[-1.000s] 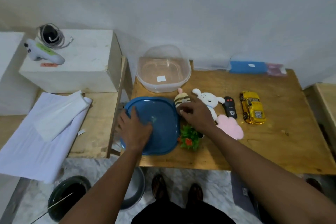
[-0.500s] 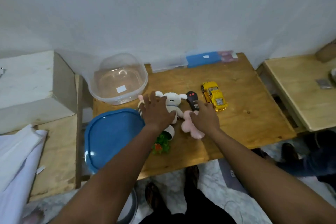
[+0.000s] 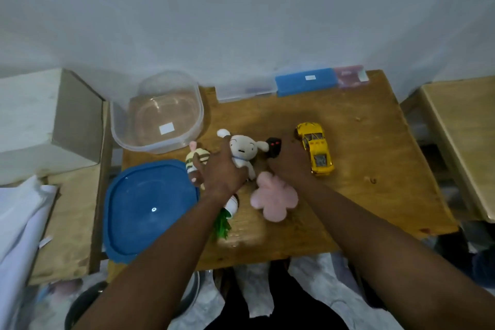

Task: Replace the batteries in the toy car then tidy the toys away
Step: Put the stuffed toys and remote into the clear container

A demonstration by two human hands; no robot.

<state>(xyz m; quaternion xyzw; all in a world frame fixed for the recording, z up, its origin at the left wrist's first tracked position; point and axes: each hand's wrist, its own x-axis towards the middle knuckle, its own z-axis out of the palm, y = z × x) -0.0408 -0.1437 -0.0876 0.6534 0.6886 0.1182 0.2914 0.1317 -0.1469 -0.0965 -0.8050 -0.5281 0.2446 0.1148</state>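
Note:
The yellow toy car (image 3: 316, 151) stands on the wooden table (image 3: 375, 203), just right of my right hand (image 3: 288, 165). That hand is closed around a black remote (image 3: 273, 148), which is tipped up off the wood. My left hand (image 3: 219, 170) grips the body of a white bunny plush (image 3: 244, 148) and lies partly over a striped plush (image 3: 197, 158). A pink flower-shaped plush (image 3: 276, 195) rests between my wrists. A small green plant toy (image 3: 222, 224) pokes out from under my left forearm.
A clear plastic tub (image 3: 158, 118) stands open at the back left, and its blue lid (image 3: 144, 211) lies in front of it at the table's left edge. Flat blue and clear boxes (image 3: 305, 84) line the wall. A white block (image 3: 40, 120) stands left, another table (image 3: 460, 128) right.
My right hand has moved from the pink plush up to the black remote and closed on it. My left hand has closed on the bunny plush. The view has shifted slightly.

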